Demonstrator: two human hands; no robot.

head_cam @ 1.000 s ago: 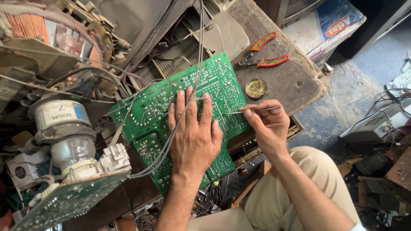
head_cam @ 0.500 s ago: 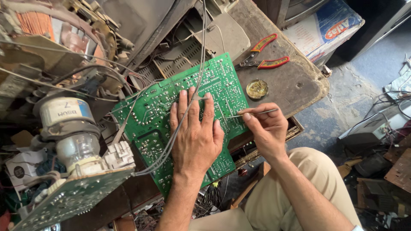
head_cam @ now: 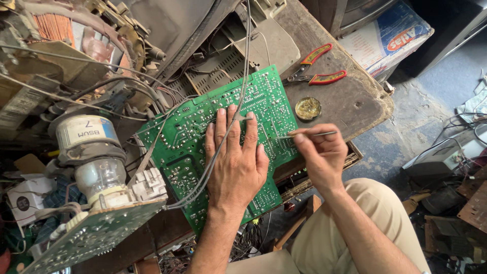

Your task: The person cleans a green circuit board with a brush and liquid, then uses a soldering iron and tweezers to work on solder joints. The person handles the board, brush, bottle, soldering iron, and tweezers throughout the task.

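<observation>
- Green circuit board [head_cam: 193, 137]: solder side up, lying tilted across the cluttered surface, pinned flat beneath the left hand [head_cam: 236, 162]; grey wires cross it.
- Thin metal probe [head_cam: 309, 135]: pinched in the right hand [head_cam: 319, 152], tip touching the board's right edge.

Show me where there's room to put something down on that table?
Bare wood lies right of the round tin, below the red pliers. The left is crowded: green board under the left hand, wires, glass tube.

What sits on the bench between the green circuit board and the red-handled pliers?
In the head view, a small round tin lies on the worn bench top, between the green circuit board and the red-handled pliers.
</observation>
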